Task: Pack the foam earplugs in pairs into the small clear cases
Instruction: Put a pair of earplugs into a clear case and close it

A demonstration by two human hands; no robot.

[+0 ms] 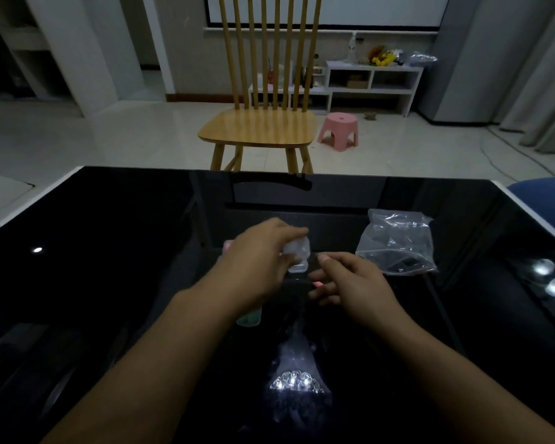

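A clear case [297,251] is being held up off the table [109,251] by the left hand [263,251], fingers curled over its top; it is blurred, so whether the lid is open cannot be told. A pink earplug [317,284] is being seen just under the right hand [350,280], whose fingers are being kept loosely bent toward it; whether the plug is being pinched or only lying beneath the fingertips cannot be told. Judging from this, a loading step is being worked: one plug is being brought to the case. For the next move, the plug would need to be gripped firmly, lifted a short way up and toward the case's mouth, and the case would need to be kept steady and open. A greenish item [249,317], possibly another case with plugs, is being partly hidden below the left wrist, and something pink [228,244] is being glimpsed just beyond the left hand. A plastic bag [398,245] is lying past the right hand, well clear of the path. Nothing is being seen between plug and case; dim light and glare on the glossy top are being judged the main hindrance.
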